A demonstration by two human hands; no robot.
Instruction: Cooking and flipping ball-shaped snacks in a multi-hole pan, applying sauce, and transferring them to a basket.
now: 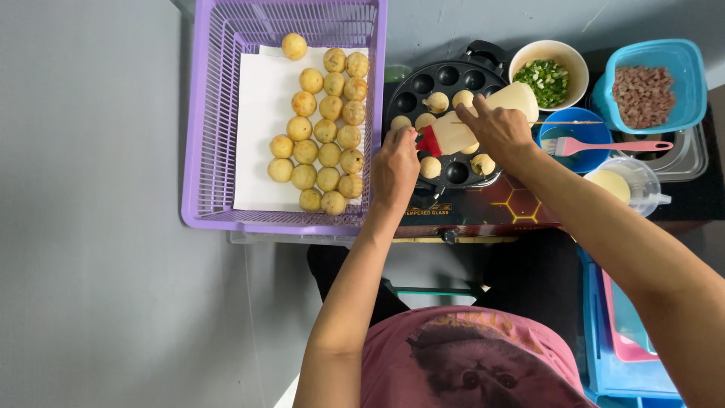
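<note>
My right hand (pixel 500 130) grips a squeeze bottle (pixel 521 100) of pale batter with a red cap (pixel 429 141), tilted with the nozzle down over a round black pan with ball-shaped wells (pixel 434 79). A thin wooden skewer (pixel 574 122) runs under the same hand. My left hand (pixel 395 168) rests on the pan's left front edge beside the red cap, fingers curled; I cannot see anything in it. Several half-cooked dough balls (pixel 436 101) sit in the wells, and other wells are bare.
A purple basket (pixel 204 113) lined with white paper holds several golden fried balls (pixel 326 132). To the right stand a bowl of chopped greens (pixel 545 78), a blue tub of diced meat (pixel 643 92), a blue bowl with a pink brush (pixel 604 145) and a batter jug (pixel 627 185).
</note>
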